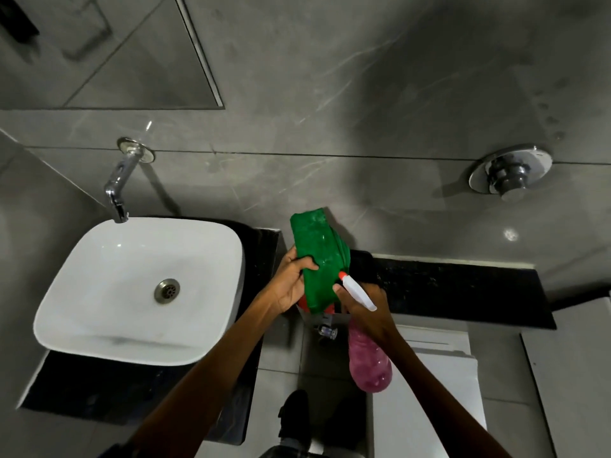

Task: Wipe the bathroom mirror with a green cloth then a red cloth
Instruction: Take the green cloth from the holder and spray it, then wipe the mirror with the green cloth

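Observation:
My left hand (291, 282) grips a folded green cloth (317, 256), held up in front of the grey wall. A bit of red cloth (302, 304) peeks out below the green one, under the same hand. My right hand (367, 309) holds a spray bottle (368, 358) with pink liquid; its white trigger head and red nozzle (344, 276) touch the green cloth. The mirror (109, 51) hangs at the upper left, only its lower corner in view.
A white square basin (99, 279) sits on a black counter (261, 259) at left, under a chrome wall tap (120, 183). A black ledge (463, 289) runs right of the hands, a chrome flush button (509, 175) above it. A white toilet lid (439, 391) lies below.

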